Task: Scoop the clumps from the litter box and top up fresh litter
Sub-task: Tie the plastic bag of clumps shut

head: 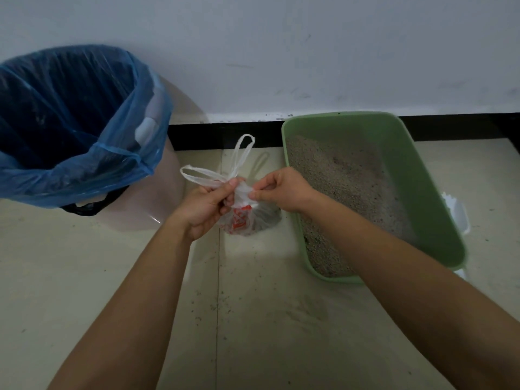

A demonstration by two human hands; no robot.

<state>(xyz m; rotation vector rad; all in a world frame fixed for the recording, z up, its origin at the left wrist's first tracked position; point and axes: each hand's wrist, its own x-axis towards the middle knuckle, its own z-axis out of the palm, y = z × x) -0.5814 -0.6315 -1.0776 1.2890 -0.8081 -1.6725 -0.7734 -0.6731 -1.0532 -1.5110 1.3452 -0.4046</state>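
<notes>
Both bare arms reach forward over the floor (84, 263) and meet at a small plastic bag (247, 218). The left hand (206, 205) is curled in a fist round the bag's twisted neck, fingers (229, 190) closed tight on the plastic, while the right hand (284, 190) pinches the same bunched neck from the right side between thumb and forefinger, the other fingers tucked under. Two white handle loops (222, 170) stick up and out to the left above the hands. The bag's belly hangs below them, clear plastic with red print and a dark grey mass inside. Just to the right sits the green litter box (416, 192), its grey litter (343, 192) spread across the bottom; the right forearm crosses its near corner. A white object (457, 212) peeks out past the box's right wall, too hidden to name. To the far left stands a pale bin lined with a blue bag (84, 153), against the white wall (281, 46).
</notes>
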